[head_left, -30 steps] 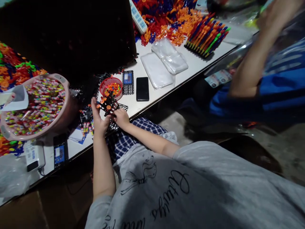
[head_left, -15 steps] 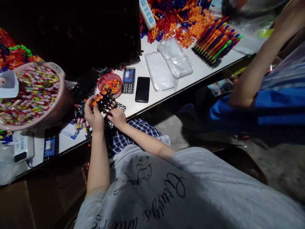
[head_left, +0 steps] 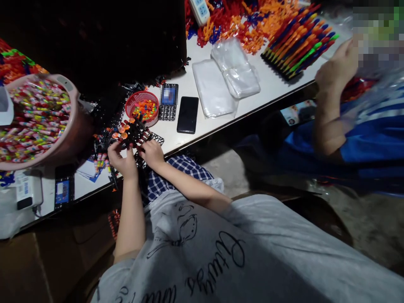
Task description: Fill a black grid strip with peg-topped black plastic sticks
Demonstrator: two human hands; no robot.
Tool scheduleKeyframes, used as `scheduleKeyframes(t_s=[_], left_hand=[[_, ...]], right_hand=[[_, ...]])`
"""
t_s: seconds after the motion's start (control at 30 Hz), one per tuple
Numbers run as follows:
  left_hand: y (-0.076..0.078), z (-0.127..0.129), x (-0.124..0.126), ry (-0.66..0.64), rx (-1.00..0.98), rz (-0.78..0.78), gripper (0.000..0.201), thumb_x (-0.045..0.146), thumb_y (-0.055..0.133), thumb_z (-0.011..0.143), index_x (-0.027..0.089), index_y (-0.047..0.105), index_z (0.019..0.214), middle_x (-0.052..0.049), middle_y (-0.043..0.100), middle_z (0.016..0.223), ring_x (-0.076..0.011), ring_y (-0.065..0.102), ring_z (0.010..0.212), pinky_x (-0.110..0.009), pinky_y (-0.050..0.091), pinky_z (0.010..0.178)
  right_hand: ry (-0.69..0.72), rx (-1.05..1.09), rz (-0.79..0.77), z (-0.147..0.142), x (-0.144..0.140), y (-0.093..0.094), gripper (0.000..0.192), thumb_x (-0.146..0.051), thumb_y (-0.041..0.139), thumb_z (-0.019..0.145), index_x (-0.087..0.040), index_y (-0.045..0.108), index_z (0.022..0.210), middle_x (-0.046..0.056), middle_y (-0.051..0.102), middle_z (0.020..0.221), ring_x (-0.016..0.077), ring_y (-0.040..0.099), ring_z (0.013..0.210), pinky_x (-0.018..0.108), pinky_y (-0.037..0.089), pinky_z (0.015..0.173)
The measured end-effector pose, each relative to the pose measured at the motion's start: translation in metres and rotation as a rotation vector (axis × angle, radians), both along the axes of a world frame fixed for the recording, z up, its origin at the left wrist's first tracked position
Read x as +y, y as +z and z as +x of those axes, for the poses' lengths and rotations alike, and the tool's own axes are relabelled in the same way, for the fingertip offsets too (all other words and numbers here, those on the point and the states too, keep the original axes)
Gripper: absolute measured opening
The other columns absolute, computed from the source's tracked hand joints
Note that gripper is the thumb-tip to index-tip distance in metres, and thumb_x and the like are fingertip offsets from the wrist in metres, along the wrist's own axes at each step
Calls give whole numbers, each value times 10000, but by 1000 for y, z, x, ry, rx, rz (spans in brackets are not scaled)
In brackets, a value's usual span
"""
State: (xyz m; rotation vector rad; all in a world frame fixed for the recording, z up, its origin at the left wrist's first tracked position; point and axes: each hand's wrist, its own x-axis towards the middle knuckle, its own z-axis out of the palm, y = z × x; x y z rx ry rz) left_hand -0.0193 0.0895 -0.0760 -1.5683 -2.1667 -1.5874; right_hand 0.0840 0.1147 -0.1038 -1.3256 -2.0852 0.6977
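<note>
My left hand (head_left: 121,156) and my right hand (head_left: 152,152) together hold a black plastic rack (head_left: 132,132) with several orange-capped pieces stuck in it, tilted above the white table's (head_left: 268,88) near edge. A small red basket (head_left: 141,108) of mixed coloured caps sits just behind the rack. Another black grid piece (head_left: 156,139) lies flat under my right hand.
A large pink basin (head_left: 67,139) of coloured sticks stands at the left. Two phones (head_left: 187,114) lie beside the red basket, then clear plastic bags (head_left: 235,73). A filled rack of coloured sticks (head_left: 298,42) and loose coloured pieces are at the back. Another person's arm (head_left: 331,92) reaches in at the right.
My hands have shifted the rack slightly left and tilted it. The other person's arm has dropped lower at the right. The view has moved a little.
</note>
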Motion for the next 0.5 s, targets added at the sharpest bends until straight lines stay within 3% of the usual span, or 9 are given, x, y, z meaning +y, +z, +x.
scheduleKeyframes(t_s=[0.3,0.5], left_hand=[[-5,21,2,105,-31,112,217,333,573,835,193,437,928,-41,495,948,-165,547,924,-327,482,864],[-2,31,8,172,-132,62,198,277,553,848,195,421,970,-43,511,999,-147,560,924,-305,484,873]], right_hand=[[-15,-8,11,1,-1,0,96,-221,582,902,-147,641,914,97,648,937,250,507,960,362,414,857],[-46,8,32,-3,-1,-8,119,-247,567,913,-156,638,885,85,651,914,247,504,935,362,407,865]])
